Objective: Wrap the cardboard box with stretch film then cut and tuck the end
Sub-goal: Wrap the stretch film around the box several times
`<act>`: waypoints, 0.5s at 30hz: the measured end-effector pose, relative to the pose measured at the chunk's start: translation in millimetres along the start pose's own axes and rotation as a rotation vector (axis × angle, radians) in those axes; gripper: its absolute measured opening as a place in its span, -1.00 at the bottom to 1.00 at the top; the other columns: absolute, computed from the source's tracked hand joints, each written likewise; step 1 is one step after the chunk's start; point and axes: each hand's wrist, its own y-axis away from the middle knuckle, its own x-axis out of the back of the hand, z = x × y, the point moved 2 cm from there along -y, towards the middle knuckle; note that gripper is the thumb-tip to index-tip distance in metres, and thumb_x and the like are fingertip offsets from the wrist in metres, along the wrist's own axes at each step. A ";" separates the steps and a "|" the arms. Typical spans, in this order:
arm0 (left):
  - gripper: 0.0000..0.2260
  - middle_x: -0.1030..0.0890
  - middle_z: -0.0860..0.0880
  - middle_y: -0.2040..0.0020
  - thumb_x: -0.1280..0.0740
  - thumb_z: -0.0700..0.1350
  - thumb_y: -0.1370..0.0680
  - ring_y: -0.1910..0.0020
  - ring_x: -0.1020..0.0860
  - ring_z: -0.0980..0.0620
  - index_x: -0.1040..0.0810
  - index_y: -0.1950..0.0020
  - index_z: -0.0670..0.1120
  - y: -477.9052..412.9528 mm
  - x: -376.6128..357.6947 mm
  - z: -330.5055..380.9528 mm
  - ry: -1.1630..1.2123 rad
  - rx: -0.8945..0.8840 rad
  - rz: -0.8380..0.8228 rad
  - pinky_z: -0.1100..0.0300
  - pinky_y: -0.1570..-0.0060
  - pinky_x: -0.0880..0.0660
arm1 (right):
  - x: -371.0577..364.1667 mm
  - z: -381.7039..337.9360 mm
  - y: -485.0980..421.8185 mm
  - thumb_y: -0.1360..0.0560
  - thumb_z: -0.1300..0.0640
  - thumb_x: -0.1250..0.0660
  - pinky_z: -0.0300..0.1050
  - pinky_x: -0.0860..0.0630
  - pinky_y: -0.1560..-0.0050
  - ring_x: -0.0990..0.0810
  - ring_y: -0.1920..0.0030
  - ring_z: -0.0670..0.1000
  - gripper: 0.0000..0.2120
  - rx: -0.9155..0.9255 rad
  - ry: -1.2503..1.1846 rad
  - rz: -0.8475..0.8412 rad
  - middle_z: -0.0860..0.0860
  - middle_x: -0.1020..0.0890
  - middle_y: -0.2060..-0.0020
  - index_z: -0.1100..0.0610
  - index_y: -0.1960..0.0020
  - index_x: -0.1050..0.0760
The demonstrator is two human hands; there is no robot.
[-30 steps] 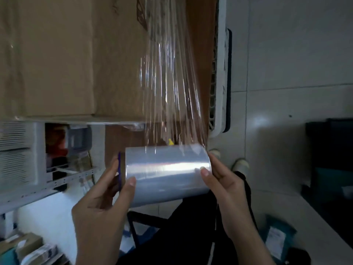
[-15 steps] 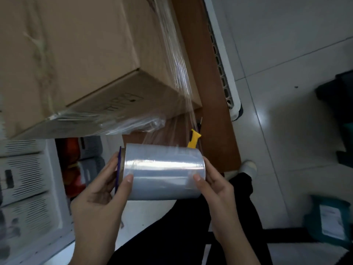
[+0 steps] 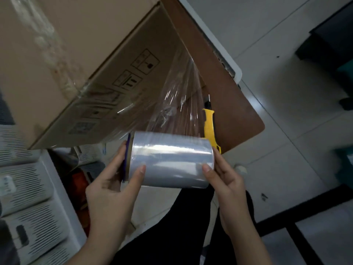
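Note:
A large cardboard box (image 3: 80, 60) sits on a brown table (image 3: 225, 96) and fills the upper left. The stretch film roll (image 3: 170, 159) hangs just in front of the box's near side, held at both ends. My left hand (image 3: 112, 190) grips its left end by the purple core rim, and my right hand (image 3: 227, 180) grips its right end. A clear sheet of film (image 3: 179, 100) runs taut from the roll up to the box's right corner, and film clings over the printed near face. A yellow cutter (image 3: 209, 123) lies on the table behind the roll.
White slotted crates (image 3: 26, 190) stand at the lower left, with red items behind them. A white ventilated panel (image 3: 227, 60) edges the table's far side. Pale tiled floor (image 3: 277, 131) spreads right, with dark objects at the far right. My dark trousers are below the roll.
The view has swung around the box corner, so its printed near face now shows. Both hands carried the roll along that face, and the film sheet now slants up to the right corner.

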 end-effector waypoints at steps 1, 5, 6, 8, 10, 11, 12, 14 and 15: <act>-0.47 -0.59 -0.01 -0.25 -0.45 -0.13 -0.30 -0.26 -0.53 0.08 -0.53 -0.29 -0.06 -1.1 6.8 -2.3 0.009 -0.001 -0.007 0.20 -0.22 -0.45 | -2.6 6.8 2.6 -0.41 0.16 -0.43 -0.30 -0.49 -0.19 -0.58 -0.22 -0.14 -0.48 0.011 -0.009 -0.006 -0.09 -0.64 -0.18 0.07 -0.35 -0.44; -0.54 -0.60 -0.01 -0.23 -0.42 -0.23 -0.38 -0.22 -0.55 0.10 -0.53 -0.27 -0.05 -1.6 21.6 -9.9 -0.037 -0.057 -0.016 0.25 -0.20 -0.45 | -11.2 33.3 9.6 -0.41 0.16 -0.42 -0.23 -0.47 -0.25 -0.56 -0.25 -0.08 -0.44 0.016 -0.060 -0.013 -0.04 -0.62 -0.23 0.12 -0.39 -0.41; -0.56 -0.59 -0.03 -0.23 -0.41 -0.28 -0.41 -0.23 -0.54 0.09 -0.53 -0.28 -0.09 -1.9 25.0 -12.8 -0.050 -0.069 -0.027 0.27 -0.21 -0.45 | -14.5 40.4 13.4 -0.40 0.16 -0.44 -0.22 -0.45 -0.27 -0.55 -0.26 -0.08 -0.41 0.017 -0.077 -0.004 -0.03 -0.60 -0.25 0.14 -0.40 -0.38; -0.57 -0.59 -0.04 -0.23 -0.38 -0.33 -0.43 -0.24 -0.54 0.09 -0.52 -0.29 -0.13 -5.1 34.5 -18.4 -0.048 -0.073 -0.055 0.28 -0.21 -0.44 | -19.7 54.4 21.3 -0.40 0.15 -0.45 -0.19 -0.43 -0.30 -0.55 -0.27 -0.08 -0.38 0.040 -0.112 0.041 -0.03 -0.59 -0.26 0.14 -0.41 -0.37; -0.58 -0.61 -0.03 -0.21 -0.39 -0.31 -0.43 -0.21 -0.55 0.11 -0.53 -0.28 -0.09 -12.0 45.3 -24.8 -0.060 -0.045 -0.099 0.28 -0.18 -0.46 | -27.9 66.7 28.3 -0.37 0.13 -0.41 -0.23 -0.46 -0.26 -0.56 -0.24 -0.11 -0.39 0.060 -0.138 0.098 -0.04 -0.59 -0.26 0.13 -0.40 -0.38; -0.59 -0.62 -0.01 -0.20 -0.39 -0.30 -0.43 -0.19 -0.56 0.12 -0.54 -0.26 -0.06 -15.0 51.3 -27.9 -0.067 -0.032 -0.120 0.27 -0.16 -0.47 | -32.8 73.8 31.6 -0.35 0.12 -0.37 -0.30 -0.48 -0.21 -0.56 -0.23 -0.14 -0.39 0.071 -0.155 0.122 -0.05 -0.60 -0.25 0.13 -0.39 -0.39; -0.60 -0.62 -0.01 -0.19 -0.40 -0.30 -0.43 -0.18 -0.57 0.13 -0.55 -0.23 -0.02 -18.5 58.2 -30.6 -0.071 -0.029 -0.142 0.27 -0.15 -0.48 | -38.3 80.9 34.9 -0.34 0.12 -0.36 -0.35 -0.49 -0.16 -0.57 -0.21 -0.16 -0.39 0.089 -0.172 0.146 -0.07 -0.61 -0.23 0.13 -0.38 -0.41; -0.60 -0.62 0.01 -0.20 -0.40 -0.28 -0.42 -0.17 -0.57 0.14 -0.55 -0.22 0.02 -26.7 71.2 -34.7 -0.080 -0.039 -0.177 0.25 -0.14 -0.49 | -51.4 95.2 39.4 -0.34 0.13 -0.36 -0.39 -0.49 -0.11 -0.58 -0.18 -0.19 -0.45 0.140 -0.190 0.188 -0.13 -0.65 -0.16 0.08 -0.34 -0.45; -0.59 -0.62 0.02 -0.21 -0.41 -0.26 -0.42 -0.17 -0.57 0.15 -0.54 -0.23 0.02 -29.6 77.4 -36.1 -0.093 -0.045 -0.190 0.25 -0.14 -0.50 | -58.5 102.5 40.9 -0.35 0.13 -0.35 -0.40 -0.49 -0.09 -0.59 -0.16 -0.21 -0.50 0.161 -0.193 0.194 -0.19 -0.67 -0.11 0.02 -0.29 -0.47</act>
